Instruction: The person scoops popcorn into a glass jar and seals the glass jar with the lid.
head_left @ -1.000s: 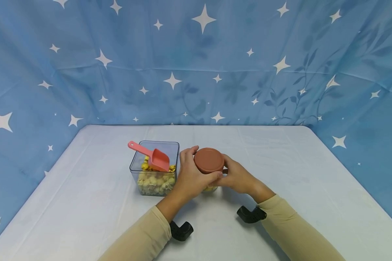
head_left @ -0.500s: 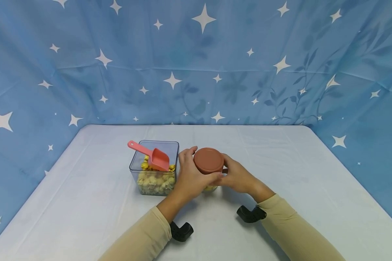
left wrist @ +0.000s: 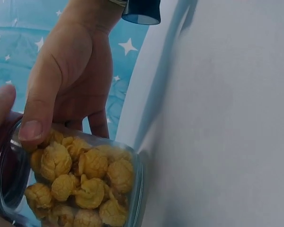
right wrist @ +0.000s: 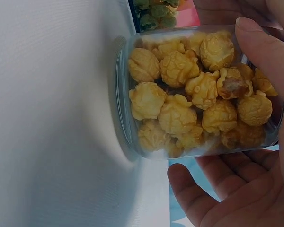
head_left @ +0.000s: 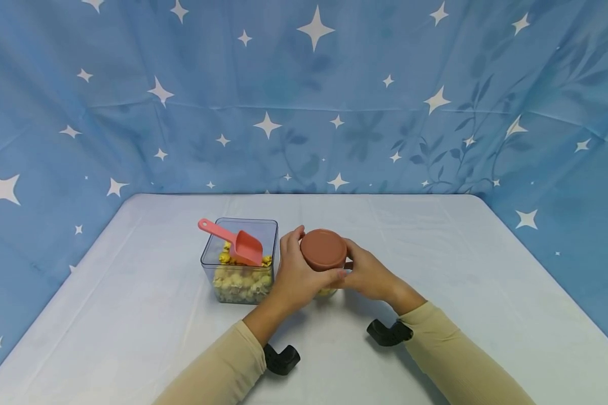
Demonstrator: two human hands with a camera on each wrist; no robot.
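A clear jar (right wrist: 199,99) of golden caramel popcorn stands upright on the table under a round brown lid (head_left: 323,248). My left hand (head_left: 299,275) curls round the lid, with its thumb across the near side. From the other side my right hand (head_left: 372,275) holds the jar just below the lid. In the left wrist view the right thumb (left wrist: 34,127) presses the jar's upper wall, and the other fingers are partly behind it. A small brown tab (head_left: 349,265) sticks out beside the lid near the right fingers. Both hands hide most of the jar in the head view.
Left of the jar, close to my left hand, stands an open clear square container (head_left: 213,260) of popcorn. A pink scoop (head_left: 247,247) lies on top, its handle over the rim. The white table (head_left: 436,270) meets a blue starred curtain (head_left: 304,112) behind.
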